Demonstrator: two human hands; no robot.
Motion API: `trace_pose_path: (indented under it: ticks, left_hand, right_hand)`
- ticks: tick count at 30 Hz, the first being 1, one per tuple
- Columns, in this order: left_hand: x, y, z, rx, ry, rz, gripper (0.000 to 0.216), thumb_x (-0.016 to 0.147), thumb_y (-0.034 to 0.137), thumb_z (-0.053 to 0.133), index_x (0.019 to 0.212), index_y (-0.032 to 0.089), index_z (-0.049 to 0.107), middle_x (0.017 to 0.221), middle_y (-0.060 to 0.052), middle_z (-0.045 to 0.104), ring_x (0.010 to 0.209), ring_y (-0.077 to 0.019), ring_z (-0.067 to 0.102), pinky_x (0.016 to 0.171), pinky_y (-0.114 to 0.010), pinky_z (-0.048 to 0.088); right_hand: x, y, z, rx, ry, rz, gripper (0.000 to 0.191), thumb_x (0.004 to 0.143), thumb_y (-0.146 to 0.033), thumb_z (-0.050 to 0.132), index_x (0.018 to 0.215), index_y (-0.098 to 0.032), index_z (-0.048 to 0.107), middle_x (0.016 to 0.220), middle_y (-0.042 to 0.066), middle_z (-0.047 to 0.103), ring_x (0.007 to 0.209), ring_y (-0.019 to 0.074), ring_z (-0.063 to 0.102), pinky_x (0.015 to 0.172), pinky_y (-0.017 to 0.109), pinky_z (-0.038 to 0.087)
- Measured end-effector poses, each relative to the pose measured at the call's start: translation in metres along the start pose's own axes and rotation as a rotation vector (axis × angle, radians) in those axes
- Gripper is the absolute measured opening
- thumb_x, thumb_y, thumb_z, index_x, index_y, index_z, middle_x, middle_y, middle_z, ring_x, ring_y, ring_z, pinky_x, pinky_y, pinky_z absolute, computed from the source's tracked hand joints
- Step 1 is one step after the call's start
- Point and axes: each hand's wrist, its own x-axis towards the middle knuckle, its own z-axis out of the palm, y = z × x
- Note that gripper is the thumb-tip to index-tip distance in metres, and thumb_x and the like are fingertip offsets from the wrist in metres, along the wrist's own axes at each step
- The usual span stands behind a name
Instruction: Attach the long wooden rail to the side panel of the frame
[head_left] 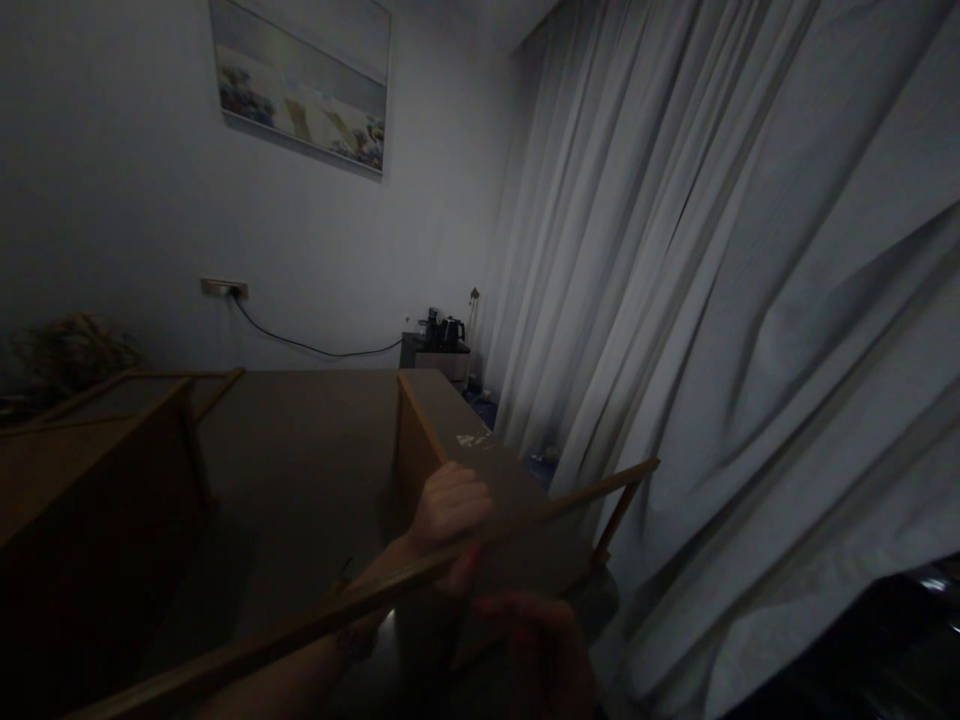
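Note:
My left hand (452, 508) is closed in a fist beside the wood-edged grey panel (491, 450). Its forearm passes behind a long thin wooden bar (300, 630), and the thumb shows just below the bar. Whatever the fist holds, if anything, is hidden. Lower and nearer to me, my right hand (551, 650) is in deep shadow, one fingertip pointing at the left thumb. Its other fingers look curled, and their contents cannot be made out. The bar slopes up to the right, ending at a short wooden upright (619, 515).
A wooden box-like piece (82, 470) stands at the left on a dark grey surface (300, 430). White curtains (675, 300) hang along the right. A black kettle (453, 331) sits on a small cabinet (442, 362) in the far corner; a cord (315, 351) runs along the wall.

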Motion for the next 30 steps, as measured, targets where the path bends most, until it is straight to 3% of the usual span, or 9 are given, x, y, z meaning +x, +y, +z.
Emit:
trace_pose_path:
  ticks: [4, 6, 9, 13, 18, 21, 23, 26, 30]
  left_hand:
    - [0.000, 0.002, -0.001, -0.021, -0.008, -0.018, 0.049, 0.102, 0.031, 0.028, 0.056, 0.019, 0.037, 0.049, 0.003, 0.037, 0.050, -0.0128, 0.033, 0.053, -0.030, 0.022]
    - [-0.002, 0.003, -0.002, -0.038, -0.032, -0.037, 0.051, 0.102, 0.034, 0.026, 0.055, 0.019, 0.036, 0.049, 0.003, 0.034, 0.050, -0.0131, 0.032, 0.053, -0.031, 0.021]
    - [-0.004, 0.004, -0.004, -0.049, -0.069, -0.076, 0.054, 0.102, 0.039, 0.020, 0.055, 0.019, 0.036, 0.050, 0.003, 0.034, 0.051, -0.0139, 0.032, 0.053, -0.032, 0.021]
    - [-0.001, 0.004, -0.004, -0.026, -0.055, -0.061, 0.051, 0.102, 0.033, 0.024, 0.056, 0.019, 0.038, 0.050, 0.003, 0.035, 0.051, -0.0136, 0.033, 0.054, -0.032, 0.021]
    - [0.004, 0.002, -0.004, 0.021, -0.035, -0.022, 0.050, 0.102, 0.025, 0.028, 0.053, 0.018, 0.036, 0.047, 0.004, 0.035, 0.049, -0.0127, 0.030, 0.053, -0.031, 0.021]
    - [0.004, 0.003, -0.004, 0.023, -0.054, -0.025, 0.051, 0.102, 0.026, 0.027, 0.053, 0.018, 0.038, 0.047, 0.003, 0.037, 0.050, -0.0128, 0.032, 0.053, -0.031, 0.023]
    - [0.004, 0.003, -0.004, 0.020, -0.047, -0.024, 0.050, 0.102, 0.026, 0.028, 0.054, 0.018, 0.040, 0.048, 0.003, 0.039, 0.050, -0.0127, 0.033, 0.052, -0.030, 0.023]
    - [0.004, 0.004, -0.003, 0.005, -0.028, -0.027, 0.051, 0.102, 0.027, 0.028, 0.053, 0.018, 0.038, 0.047, 0.003, 0.037, 0.050, -0.0128, 0.032, 0.051, -0.030, 0.022]
    - [0.003, 0.003, -0.002, 0.004, -0.033, -0.033, 0.051, 0.102, 0.027, 0.027, 0.053, 0.018, 0.038, 0.047, 0.003, 0.035, 0.049, -0.0126, 0.031, 0.051, -0.030, 0.021]
  right_hand:
    - [0.016, 0.009, -0.010, -0.080, -0.088, -0.320, 0.015, 0.096, -0.033, 0.055, 0.097, -0.026, 0.069, 0.072, -0.001, 0.068, 0.064, 0.0128, 0.062, 0.058, 0.022, 0.048]
    - [0.021, 0.014, -0.015, -0.192, -0.042, -0.395, 0.018, 0.095, -0.035, 0.057, 0.090, -0.025, 0.072, 0.071, -0.001, 0.060, 0.066, 0.0128, 0.056, 0.060, 0.023, 0.044]
    - [0.017, 0.023, -0.014, -0.185, 0.076, -0.293, 0.024, 0.090, -0.041, 0.063, 0.078, -0.024, 0.072, 0.074, -0.001, 0.051, 0.068, 0.0129, 0.051, 0.060, 0.024, 0.041]
    - [0.005, 0.034, 0.006, 0.156, 0.130, 0.019, 0.035, 0.094, -0.047, 0.054, 0.070, -0.023, 0.064, 0.068, -0.003, 0.049, 0.062, 0.0133, 0.049, 0.059, 0.026, 0.042]
    - [0.007, 0.032, 0.030, 0.266, 0.097, 0.051, 0.033, 0.097, -0.049, 0.047, 0.087, -0.021, 0.062, 0.078, -0.001, 0.061, 0.063, 0.0117, 0.056, 0.060, 0.028, 0.049]
    - [0.008, 0.024, 0.034, 0.307, 0.062, 0.037, 0.046, 0.095, -0.058, 0.043, 0.068, -0.023, 0.057, 0.062, -0.003, 0.053, 0.056, 0.0135, 0.053, 0.056, 0.029, 0.047]
    - [0.009, 0.017, 0.032, 0.286, 0.046, -0.015, 0.050, 0.096, -0.056, 0.041, 0.061, -0.023, 0.053, 0.054, -0.004, 0.046, 0.051, 0.0134, 0.049, 0.053, 0.028, 0.042]
    - [0.014, 0.008, 0.024, 0.083, 0.006, -0.194, 0.044, 0.101, -0.042, 0.037, 0.066, -0.023, 0.055, 0.052, -0.004, 0.045, 0.049, 0.0121, 0.045, 0.050, 0.026, 0.035]
    - [0.029, -0.001, 0.004, -0.205, -0.197, -0.426, 0.040, 0.102, -0.035, 0.035, 0.072, -0.023, 0.057, 0.049, -0.005, 0.048, 0.045, 0.0110, 0.046, 0.051, 0.026, 0.035]
